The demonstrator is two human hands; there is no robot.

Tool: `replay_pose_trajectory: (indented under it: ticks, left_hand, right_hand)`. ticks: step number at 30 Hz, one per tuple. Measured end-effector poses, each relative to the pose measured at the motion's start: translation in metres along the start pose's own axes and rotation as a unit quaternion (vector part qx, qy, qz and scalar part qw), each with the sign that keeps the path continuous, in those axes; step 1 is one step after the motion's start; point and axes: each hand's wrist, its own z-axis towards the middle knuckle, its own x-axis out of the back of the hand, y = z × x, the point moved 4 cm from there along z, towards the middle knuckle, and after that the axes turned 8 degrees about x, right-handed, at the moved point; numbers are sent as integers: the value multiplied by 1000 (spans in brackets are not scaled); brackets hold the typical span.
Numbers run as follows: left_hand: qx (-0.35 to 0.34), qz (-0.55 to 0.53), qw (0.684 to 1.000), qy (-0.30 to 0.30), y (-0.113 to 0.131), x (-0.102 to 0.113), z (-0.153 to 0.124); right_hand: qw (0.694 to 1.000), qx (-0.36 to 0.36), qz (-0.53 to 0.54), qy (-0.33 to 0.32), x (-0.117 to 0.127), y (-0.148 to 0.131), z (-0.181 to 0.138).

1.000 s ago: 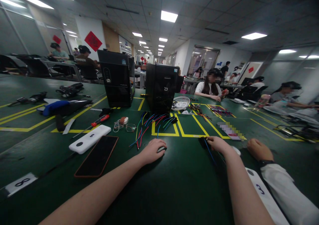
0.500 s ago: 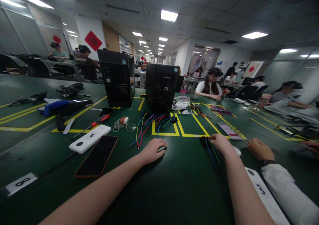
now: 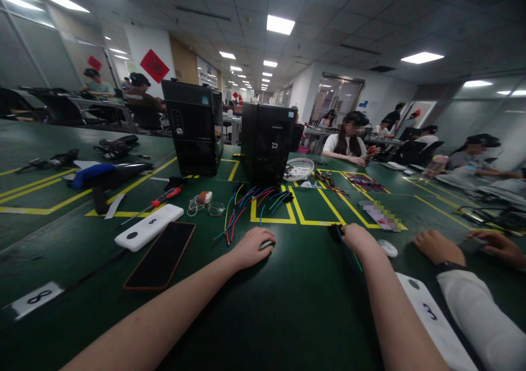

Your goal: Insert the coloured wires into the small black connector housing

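Through the head camera I look into a long room [image 3: 329,36], and its far end [image 3: 251,89] is too small for me to make out. The green table [image 3: 296,316], marked with yellow tape [image 3: 275,221], fills the near part. On its far side the black computer towers [image 3: 269,141] hide what is behind them. At near right, a co-worker's white sleeve [image 3: 476,300] is cut off by the picture's edge. The left hand [image 3: 255,245], near the middle, curls over a pale object [image 3: 267,245], mostly covered; I cannot tell if it is gripped. The right hand [image 3: 358,237], farther right, has its fingertips at a dark bundle [image 3: 335,232]; I cannot tell whether they pinch it. Coloured wires [image 3: 246,197] lie loosely before the towers. A green wire [image 3: 357,262] shows partly below the right hand.
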Motion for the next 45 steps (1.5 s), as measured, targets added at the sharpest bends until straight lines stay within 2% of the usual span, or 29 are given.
replay_pose_trajectory:
  ticks: [8, 11, 14, 16, 19, 23, 27, 31, 37, 42, 45]
  left_hand:
    - [3, 1, 1000, -2, 1, 1, 0]
    - [-4, 2, 1000, 3, 1, 0, 0]
    - [4, -17, 1000, 18, -4, -2, 2]
    - [30, -43, 997, 53, -10, -3, 3]
    - [79, -72, 989, 100, -20, -4, 5]
    - [84, -77, 991, 72, -23, -8, 7]
    - [64, -73, 994, 58, -18, -8, 7]
    - [51, -75, 995, 28, -15, -8, 5]
    - [55, -75, 995, 21, -17, -9, 6]
    - [57, -79, 995, 17, -17, -8, 6]
    - [63, -81, 994, 34, -17, -7, 6]
  right_hand:
    - [997, -79, 0, -8, -16, -4, -2]
    - [998, -61, 13, 12, -15, -24, -3]
    - [997, 41, 26, 62, -13, -65, -10]
    - [981, 155, 43, 108, -12, -101, -19]
    - [928, 321, 78, 171, -13, -148, -37]
    - [869, 412, 119, 246, -15, -180, -52]
    - [846, 440, 133, 271, -16, -188, -54]
    - [852, 420, 137, 280, -19, -184, -49]
    - [850, 421, 170, 268, -26, -185, -43]
    - [848, 373, 238, 292, -11, -176, -49]
    - [858, 410, 197, 240, -3, -175, -59]
